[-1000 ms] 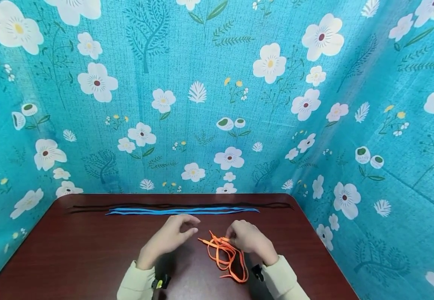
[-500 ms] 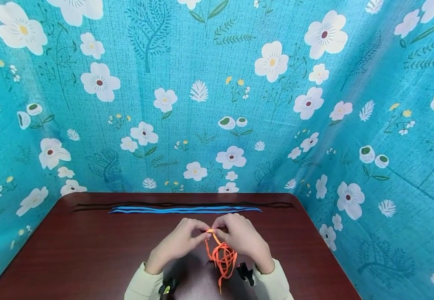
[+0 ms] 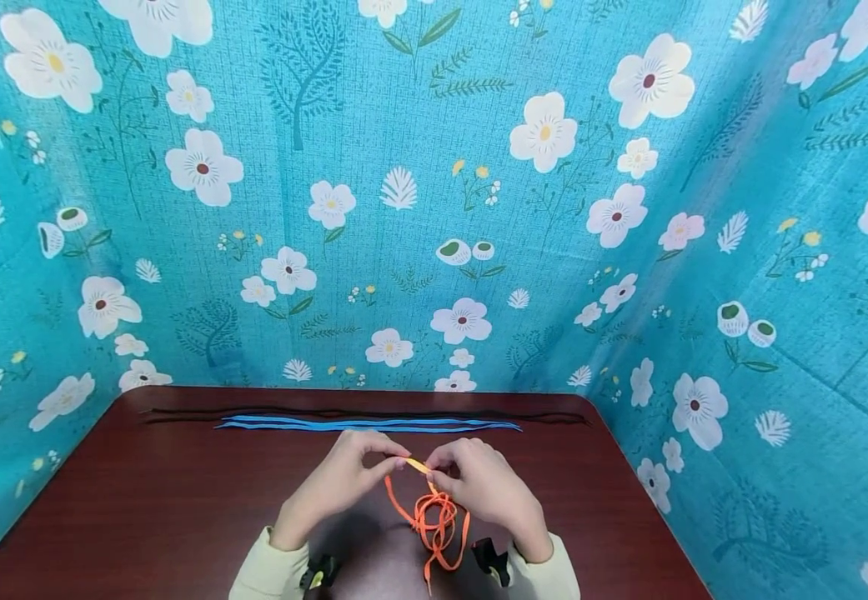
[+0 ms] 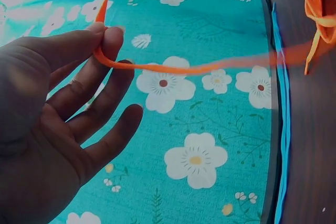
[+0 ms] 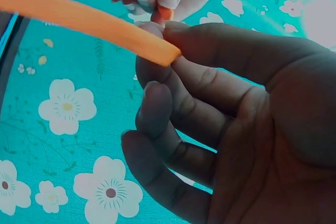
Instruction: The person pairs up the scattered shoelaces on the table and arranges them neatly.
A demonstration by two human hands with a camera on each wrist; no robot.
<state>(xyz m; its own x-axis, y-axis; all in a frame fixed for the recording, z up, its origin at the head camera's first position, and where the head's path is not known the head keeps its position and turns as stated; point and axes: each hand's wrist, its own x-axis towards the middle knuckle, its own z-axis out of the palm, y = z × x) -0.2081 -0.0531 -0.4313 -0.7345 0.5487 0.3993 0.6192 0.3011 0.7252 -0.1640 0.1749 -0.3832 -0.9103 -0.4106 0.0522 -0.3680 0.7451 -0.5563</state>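
Observation:
An orange shoelace hangs in a loose tangle below both hands in the head view. My left hand pinches it between thumb and index finger, the other fingers spread apart in the left wrist view. A short way to the right, my right hand pinches the same lace, leaving a short stretch between the two. In the right wrist view the lace runs from the right thumb and fingertip toward the left edge. Whether the tangle's lower end touches the table cannot be told.
Several blue laces lie straight along the back of the dark red-brown table. Behind them, black laces run nearly the table's width. A turquoise flowered curtain encloses the back and sides.
Both hands have come together and lifted the orange shoelace off the table. Since half a second ago the left hand has drawn slightly left, opening a short stretch of lace between the hands.

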